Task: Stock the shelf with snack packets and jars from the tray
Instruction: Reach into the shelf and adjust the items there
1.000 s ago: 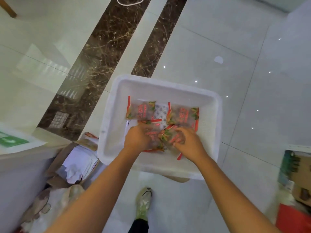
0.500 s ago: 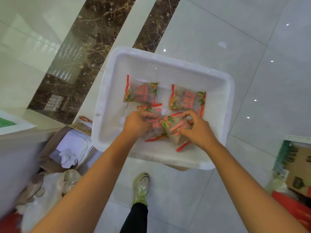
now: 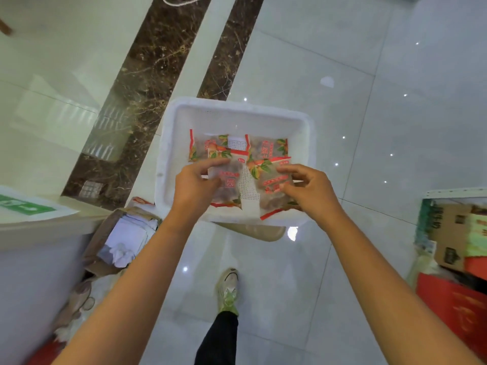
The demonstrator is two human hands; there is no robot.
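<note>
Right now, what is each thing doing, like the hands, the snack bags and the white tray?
left hand: gripping the left packet
right hand: pinching the right packet
left packet: held over the tray
right packet: held over the tray, corner past its rim
back-left packet: lying flat in the tray
back-right packet: lying flat in the tray
tray: open-topped, two packets loose inside
cardboard box: flaps open, papers inside

Perforated white plastic tray [image 3: 168, 154], clear glossy film packets [image 3: 263, 148], polished floor tiles [image 3: 355, 114]
</note>
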